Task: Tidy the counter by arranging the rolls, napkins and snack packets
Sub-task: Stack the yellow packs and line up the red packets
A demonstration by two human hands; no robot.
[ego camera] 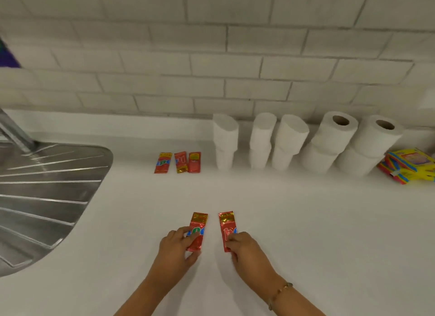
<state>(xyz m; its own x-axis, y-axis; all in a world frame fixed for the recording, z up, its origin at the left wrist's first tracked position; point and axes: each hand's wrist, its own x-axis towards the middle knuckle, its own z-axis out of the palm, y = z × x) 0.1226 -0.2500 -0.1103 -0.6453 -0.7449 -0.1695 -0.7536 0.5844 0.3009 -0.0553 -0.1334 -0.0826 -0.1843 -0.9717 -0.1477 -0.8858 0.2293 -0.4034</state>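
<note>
While two shiny red foil snack packets are held near the front edge of the white counter [306, 221], the step in hand looks to be adding them to the row of three red packets [180, 162] near the back edge, just left of the stacked white paper rolls [306, 143]. The left packet [198, 224] is pinched by the left hand [175, 247], with the fingers curled over its side and the thumb under its lower end. The right packet [227, 224] is pinched at its lower end by the right hand [244, 247]. Both packets are pointed toward the wall, side by side with a small gap between them; it cannot be told if they are lifted off the counter. To do this well, the slippery foil should be held firmly but not squashed. Each packet should be laid flat beside the row, with ends lined up and none on top of another. The rolls should not be bumped, since some lean. Both forearms are stretched forward from the front edge, with wrists low. Bright yellow striped packs [409, 166], likely the napkins, are seen by the right edge.
</note>
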